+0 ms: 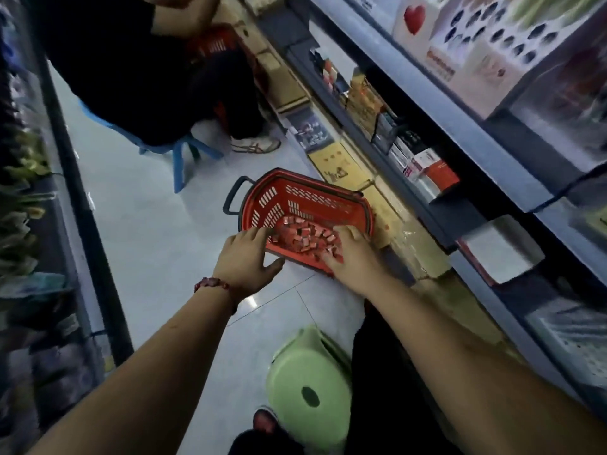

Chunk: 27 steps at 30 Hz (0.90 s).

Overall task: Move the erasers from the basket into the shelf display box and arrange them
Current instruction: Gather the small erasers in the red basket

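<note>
Many erasers in red basket; left hand fingers spread on rim, right hand among them, grasp unclear; print unreadable.

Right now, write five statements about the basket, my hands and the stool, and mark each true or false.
1. The red basket stands on the floor. True.
2. The basket is empty. False: a heap of erasers lies in its near end.
3. The right hand reaches into the basket, with its fingers over the erasers. True.
4. The left hand holds the basket's black handle. False: the hand is at the near rim, and the handle at the far end is untouched.
5. The green stool sits on a shelf. False: it is on the floor, next to the person's legs.
</note>
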### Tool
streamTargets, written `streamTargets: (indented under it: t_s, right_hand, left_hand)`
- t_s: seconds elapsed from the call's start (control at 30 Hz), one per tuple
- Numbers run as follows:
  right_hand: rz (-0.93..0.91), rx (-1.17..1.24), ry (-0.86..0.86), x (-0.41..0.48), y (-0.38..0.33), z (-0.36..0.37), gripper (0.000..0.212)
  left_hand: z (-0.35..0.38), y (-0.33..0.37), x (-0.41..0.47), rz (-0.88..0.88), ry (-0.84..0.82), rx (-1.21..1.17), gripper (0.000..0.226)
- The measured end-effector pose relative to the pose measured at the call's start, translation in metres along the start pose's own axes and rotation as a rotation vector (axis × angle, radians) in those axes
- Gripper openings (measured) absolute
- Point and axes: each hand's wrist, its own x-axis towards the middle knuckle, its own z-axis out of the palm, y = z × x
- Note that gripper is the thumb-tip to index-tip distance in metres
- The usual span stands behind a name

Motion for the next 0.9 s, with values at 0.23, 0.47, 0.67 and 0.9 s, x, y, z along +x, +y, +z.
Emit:
streamTargets:
  t_s: [0.23,0.47,0.67,0.9]
  right_hand:
    - [-0.012,-0.102,-0.167,0.139,0.045,0.029,0.063]
    - [0.014,-0.131,-0.161,0.217,0.092,0.114,0.062]
    - [0.171,0.024,-0.094,0.267,0.149,0.255,0.073]
    - [0.291,0.222,0.025,0.289,0.2,0.37,0.069]
  left_hand:
    - [0.045,-0.019,0.118,-0.08,-0.144,0.003,0.071]
    - [0.132,-0.059,0.219,-0.052,-0.207,-0.06,0.074]
    - [0.264,-0.118,0.298,-0.007,-0.233,-0.026,0.077]
    - [0.37,-0.149,0.328,-0.167,-0.32,-0.15,0.08]
